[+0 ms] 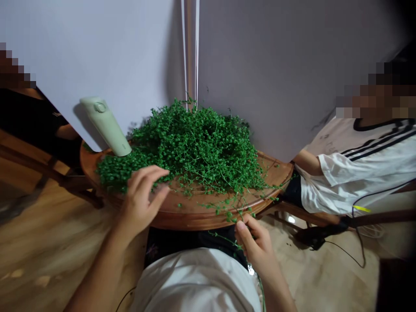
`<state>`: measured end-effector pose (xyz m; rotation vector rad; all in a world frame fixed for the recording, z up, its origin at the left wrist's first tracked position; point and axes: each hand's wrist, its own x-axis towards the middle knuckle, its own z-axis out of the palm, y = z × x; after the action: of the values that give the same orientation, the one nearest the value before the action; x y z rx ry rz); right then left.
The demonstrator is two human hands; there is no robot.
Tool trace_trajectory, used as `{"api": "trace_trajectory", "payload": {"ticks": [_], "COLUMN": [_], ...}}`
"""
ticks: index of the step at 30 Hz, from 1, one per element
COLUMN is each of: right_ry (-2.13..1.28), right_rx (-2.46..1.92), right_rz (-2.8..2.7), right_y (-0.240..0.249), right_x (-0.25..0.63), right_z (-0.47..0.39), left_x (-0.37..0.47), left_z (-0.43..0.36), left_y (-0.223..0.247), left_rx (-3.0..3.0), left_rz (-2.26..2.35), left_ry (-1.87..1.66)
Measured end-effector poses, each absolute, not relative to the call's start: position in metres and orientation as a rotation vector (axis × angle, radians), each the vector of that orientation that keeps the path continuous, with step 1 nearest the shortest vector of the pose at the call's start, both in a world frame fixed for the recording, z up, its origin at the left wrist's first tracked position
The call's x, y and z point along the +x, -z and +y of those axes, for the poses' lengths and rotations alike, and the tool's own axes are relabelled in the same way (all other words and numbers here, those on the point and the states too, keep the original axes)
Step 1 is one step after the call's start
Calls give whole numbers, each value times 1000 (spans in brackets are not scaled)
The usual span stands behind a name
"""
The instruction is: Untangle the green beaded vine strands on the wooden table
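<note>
A big heap of leafy green plant stems [204, 147] covers much of the round-edged wooden table [188, 212]. My left hand [143, 195] hovers by the front left of the heap, thumb and fingers apart, with nothing visible between them. At the table's front edge, my right hand [255, 238] pinches a thin green sprig [238, 214] between thumb and bent fingers. Its trailing stem hangs below and to the left of that hand. A smaller clump of greens [113, 173] lies at the table's left, behind my left hand.
A pale green flask [107, 128] stands at the back left, beside the greens. Light wall panels [130, 52] rise behind the table. One person in dark clothing sits at the left; another, in a white striped shirt [357, 169], sits at the right. Loose sprigs lie near the right edge.
</note>
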<state>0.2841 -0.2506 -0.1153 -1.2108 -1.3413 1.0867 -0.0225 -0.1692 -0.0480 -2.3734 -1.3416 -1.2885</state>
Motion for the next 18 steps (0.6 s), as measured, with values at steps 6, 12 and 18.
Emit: {"api": "trace_trajectory", "payload": {"ticks": [6,12,18], "right_ry": [-1144,-1123,-1120], "right_rx": [-1133,-1053,-1067], "right_rz": [-1368,-1529,-1478], "right_y": [119,116,121], "right_x": [267,258,254], "right_z": [-257,-260,-259], "left_x": [22,44,60], "left_z": [-197,-208,-215], "left_y": [71,76,93], "left_rx": [-3211,-3431,-3223], "left_rz": [-1502,-1774,-1989], "left_ry": [1458,1449,2402]}}
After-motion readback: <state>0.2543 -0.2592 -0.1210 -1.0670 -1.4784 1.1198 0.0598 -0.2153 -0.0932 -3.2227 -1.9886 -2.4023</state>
